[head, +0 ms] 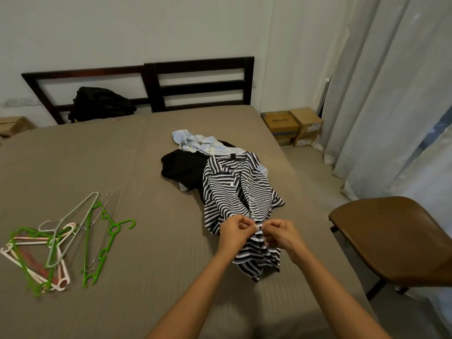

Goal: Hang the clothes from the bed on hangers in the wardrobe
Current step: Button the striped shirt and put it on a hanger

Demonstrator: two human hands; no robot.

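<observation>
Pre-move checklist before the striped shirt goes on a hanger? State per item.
1. Grip on striped shirt: left hand and right hand both pinch its front edge near the hem: ok.
2. Free hand for a hanger: none: not ok.
3. Hangers within reach: pile lies on the bed to the left, tangled: not ok.
4. Shirt clear of other clothes: its collar end overlaps the black garment and light blue shirt: not ok.
5. Buttons undone: cannot tell.
6. Wardrobe: out of view: cannot tell.
</observation>
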